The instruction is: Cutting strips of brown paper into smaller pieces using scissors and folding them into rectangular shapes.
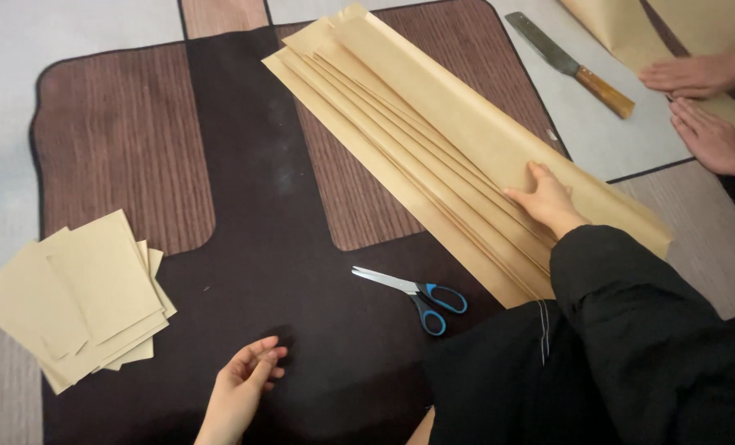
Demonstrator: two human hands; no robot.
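Dark mat (252, 165): right hand (549, 200) presses flat on folded brown paper (433, 140); left hand (248, 383) hovers loosely open, empty.

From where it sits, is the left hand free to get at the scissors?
Probably yes. The left hand hovers open and empty over the dark mat, and the blue-handled scissors lie just to its right with only bare mat between them.

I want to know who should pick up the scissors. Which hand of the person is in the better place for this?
Probably the left hand: it is open and holds nothing, near the scissors. The right hand presses on the long brown paper sheets.
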